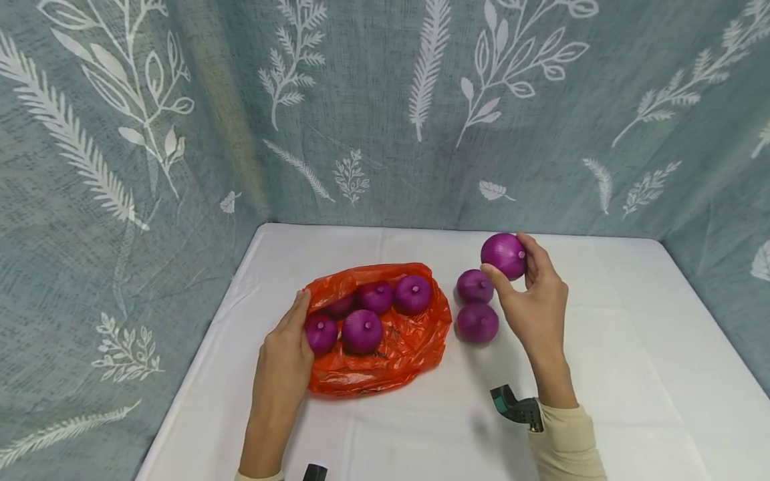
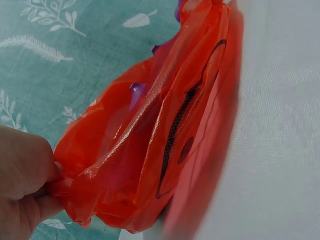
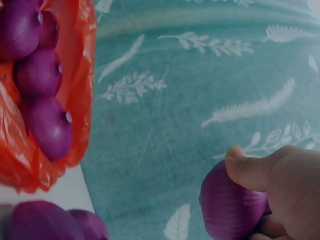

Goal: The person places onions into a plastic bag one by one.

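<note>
In my right hand I hold a round, glossy purple onion with a small pale nub, apparently raised off the white cloth-covered surface. My grip there is parted only as wide as the onion: thumb on its near left side, fingers on its far right. I judge that a smooth ball like this needs pressure from opposite sides, or it could roll out.

The crinkled red-orange plastic bag lies on the surface to the left, its mouth spread upward, with five purple onions visible inside. In my left hand I pinch the bag's left edge; the left wrist view shows thin film gathered between thumb and fingers, so this grip is closed to a narrow pinch. Such soft film would probably slump over the onions without that hold.

Just beyond the bag's right rim, a pair of loose purple onions rests on the surface, one behind the other, seemingly touching. Sitting close together, they probably take up little room.

My left forearm comes up from the near edge, the back of the hand toward my face. My right forearm, in a beige sleeve with a black wrist mount, leans slightly left, the hand arched over the loose pair's right side.
</note>
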The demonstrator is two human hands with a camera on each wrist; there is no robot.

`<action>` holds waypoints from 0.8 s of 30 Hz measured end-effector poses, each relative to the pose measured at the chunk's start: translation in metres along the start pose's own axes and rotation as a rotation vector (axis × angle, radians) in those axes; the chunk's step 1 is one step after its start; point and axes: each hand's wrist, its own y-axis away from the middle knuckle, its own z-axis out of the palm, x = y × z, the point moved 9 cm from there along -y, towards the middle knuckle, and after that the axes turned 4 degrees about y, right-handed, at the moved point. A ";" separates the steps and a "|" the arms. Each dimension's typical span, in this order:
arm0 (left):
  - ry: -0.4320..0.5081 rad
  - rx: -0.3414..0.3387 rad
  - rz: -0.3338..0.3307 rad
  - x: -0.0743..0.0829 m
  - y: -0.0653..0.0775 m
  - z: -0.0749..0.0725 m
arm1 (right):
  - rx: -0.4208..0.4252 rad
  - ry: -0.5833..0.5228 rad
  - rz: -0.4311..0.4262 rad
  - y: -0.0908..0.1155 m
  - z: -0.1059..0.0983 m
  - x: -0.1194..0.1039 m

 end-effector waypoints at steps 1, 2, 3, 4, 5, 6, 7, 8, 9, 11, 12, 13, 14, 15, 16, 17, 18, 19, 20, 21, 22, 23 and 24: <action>0.001 0.001 -0.002 0.000 0.000 0.000 | -0.001 0.000 -0.005 0.001 0.001 -0.002; 0.002 0.000 -0.002 0.000 0.000 0.000 | -0.001 0.003 -0.007 0.001 0.002 -0.003; 0.004 -0.002 -0.002 0.000 0.000 0.000 | 0.002 0.005 -0.008 0.002 0.002 -0.004; 0.006 -0.003 -0.003 0.000 0.000 0.000 | 0.003 0.008 -0.010 0.003 0.003 -0.005; 0.006 -0.005 -0.005 -0.001 0.000 0.000 | 0.003 0.012 -0.010 0.003 0.004 -0.005; 0.006 -0.005 -0.007 -0.001 0.001 0.000 | 0.002 0.016 -0.011 0.004 0.004 -0.006; 0.005 -0.004 -0.009 -0.001 0.001 -0.001 | -0.001 0.017 -0.012 0.005 0.005 -0.006; 0.003 -0.002 -0.010 -0.002 0.001 -0.001 | -0.003 0.015 -0.014 0.005 0.007 -0.007; 0.002 0.000 -0.011 -0.002 0.002 -0.001 | -0.007 0.011 -0.016 0.007 0.008 -0.007; 0.006 0.005 -0.008 -0.002 0.001 -0.001 | -0.014 0.002 -0.022 0.008 0.010 -0.009; 0.008 0.008 -0.005 -0.002 0.001 -0.001 | -0.019 -0.001 -0.023 0.010 0.012 -0.009; 0.009 0.009 -0.002 -0.001 0.001 -0.001 | -0.025 0.000 -0.022 0.011 0.014 -0.008; 0.011 0.010 0.001 -0.001 0.000 -0.001 | -0.032 0.000 -0.018 0.013 0.017 -0.007; 0.012 0.010 0.002 -0.001 0.000 -0.001 | -0.040 0.010 -0.012 0.015 0.020 -0.006; 0.013 0.010 0.003 -0.001 0.000 -0.001 | -0.049 0.014 -0.006 0.017 0.023 -0.005; 0.012 0.009 0.001 -0.001 0.001 -0.001 | -0.058 0.020 -0.001 0.019 0.026 -0.004; 0.009 0.008 -0.001 -0.001 0.001 -0.001 | -0.066 0.025 0.003 0.022 0.029 -0.003; 0.007 0.005 -0.004 -0.002 0.001 -0.001 | -0.074 0.025 0.009 0.024 0.031 -0.002; 0.006 0.003 -0.008 -0.002 0.001 -0.001 | -0.080 0.019 0.010 0.027 0.034 -0.001; 0.005 0.001 -0.010 -0.002 0.002 -0.001 | -0.086 0.014 0.010 0.029 0.036 -0.001; 0.004 -0.002 -0.014 -0.002 0.002 -0.001 | -0.092 0.002 0.010 0.031 0.039 -0.001; 0.003 -0.003 -0.017 -0.002 0.002 -0.001 | -0.099 0.006 0.012 0.032 0.041 -0.001; 0.005 -0.002 -0.017 -0.002 0.002 -0.002 | -0.105 0.005 0.014 0.034 0.044 -0.001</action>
